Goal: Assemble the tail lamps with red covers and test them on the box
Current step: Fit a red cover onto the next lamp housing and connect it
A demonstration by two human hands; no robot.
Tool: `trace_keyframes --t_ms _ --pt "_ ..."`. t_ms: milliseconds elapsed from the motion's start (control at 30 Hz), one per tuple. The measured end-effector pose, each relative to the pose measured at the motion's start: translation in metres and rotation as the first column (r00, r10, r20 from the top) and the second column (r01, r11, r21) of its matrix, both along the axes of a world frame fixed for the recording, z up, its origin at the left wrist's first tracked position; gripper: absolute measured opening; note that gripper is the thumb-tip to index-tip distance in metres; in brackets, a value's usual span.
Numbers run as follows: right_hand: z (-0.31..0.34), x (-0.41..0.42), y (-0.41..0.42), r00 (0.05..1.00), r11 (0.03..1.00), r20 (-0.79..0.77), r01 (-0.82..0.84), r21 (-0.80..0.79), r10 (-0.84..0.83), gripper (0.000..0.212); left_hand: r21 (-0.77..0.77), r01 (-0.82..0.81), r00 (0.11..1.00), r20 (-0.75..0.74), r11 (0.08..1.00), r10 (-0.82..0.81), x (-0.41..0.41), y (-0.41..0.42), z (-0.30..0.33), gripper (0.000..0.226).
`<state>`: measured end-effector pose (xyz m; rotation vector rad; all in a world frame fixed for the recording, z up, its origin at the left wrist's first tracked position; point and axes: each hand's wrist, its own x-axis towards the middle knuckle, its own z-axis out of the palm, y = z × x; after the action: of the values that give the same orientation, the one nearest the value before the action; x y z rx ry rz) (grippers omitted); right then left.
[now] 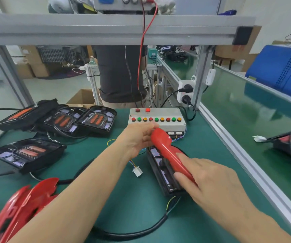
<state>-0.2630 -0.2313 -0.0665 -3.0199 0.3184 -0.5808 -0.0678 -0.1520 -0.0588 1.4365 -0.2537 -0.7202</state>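
Left hand (137, 137) gripped the red cover's (169, 151) far end, right hand (209, 178) pinched its near end, tilted over the lamp base (160, 171), seemingly unseated.

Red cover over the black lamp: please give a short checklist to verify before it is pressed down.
1. Both hands hold the red cover, left hand at far end, right hand at near end: ok.
2. Cover seated flat on the lamp base: not ok, tilted.
3. Edges aligned: cannot tell.
4. White plug lies clear of the base: ok.
5. Test box within reach: ok.
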Motion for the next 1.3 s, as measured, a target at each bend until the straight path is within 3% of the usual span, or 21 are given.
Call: trace_keyframes --t_ms 100,133,200,267,367,500,633,733,867,1000,1167,1300 --pt "-0.001 -0.004 -0.012 0.996 0.978 0.061 0.049 0.201 -0.062 0.031 0.344 -0.115 0.97 0.241 0.932 0.031 0.011 0.001 -0.017 0.025" --pt "-0.002 -0.005 -0.014 0.995 0.976 0.058 0.066 0.209 -0.08 0.031 0.423 -0.104 0.965 0.264 0.9 -0.012 0.013 0.002 -0.024 0.026" --pt "-0.004 -0.004 -0.011 0.994 0.977 0.056 0.079 0.196 -0.091 0.034 0.502 0.022 0.979 0.162 0.865 -0.12 0.009 0.001 -0.033 0.03" --pt "-0.009 -0.003 -0.003 0.996 0.979 0.025 0.082 0.188 -0.088 0.039 0.431 0.144 0.989 -0.027 0.891 -0.147 0.001 -0.003 -0.036 0.028" --pt "-0.016 0.0 0.008 0.997 0.989 0.031 0.068 0.13 -0.072 0.047 0.182 0.096 0.964 -0.261 0.979 -0.046 -0.006 -0.011 -0.035 0.023" --pt "-0.021 0.001 0.018 0.998 0.998 0.025 0.056 -0.021 -0.056 0.044 0.036 0.004 0.926 -0.377 0.999 0.01 -0.014 -0.012 -0.039 0.019" --pt "-0.031 0.001 0.025 0.991 0.986 0.132 0.057 -0.156 -0.036 0.065 -0.078 -0.147 0.877 -0.471 0.986 0.094 -0.025 -0.006 -0.037 0.02" --pt "-0.034 0.003 0.029 0.99 0.971 0.122 0.09 -0.222 -0.064 0.053 -0.163 -0.23 0.872 -0.472 0.96 0.129 -0.036 -0.005 -0.038 0.023" --pt "-0.039 0.004 0.035 0.989 0.965 0.114 0.118 -0.233 -0.093 0.051 -0.215 -0.278 0.886 -0.433 0.936 0.164 -0.045 -0.002 -0.042 0.023" --pt "-0.04 0.003 0.038 0.988 0.975 0.115 0.121 -0.185 -0.1 0.051 -0.258 -0.18 0.911 -0.407 0.949 0.063 -0.05 0.003 -0.045 0.025" --pt "-0.04 0.0 0.037 0.993 0.98 0.067 0.104 -0.17 -0.094 0.042 -0.318 -0.063 0.968 -0.251 0.946 -0.02 -0.053 0.008 -0.049 0.034" --pt "-0.027 -0.002 0.037 0.989 0.991 -0.077 0.122 -0.054 -0.126 0.071 -0.295 -0.176 0.971 -0.21 0.939 0.116 -0.052 0.004 -0.049 0.019"
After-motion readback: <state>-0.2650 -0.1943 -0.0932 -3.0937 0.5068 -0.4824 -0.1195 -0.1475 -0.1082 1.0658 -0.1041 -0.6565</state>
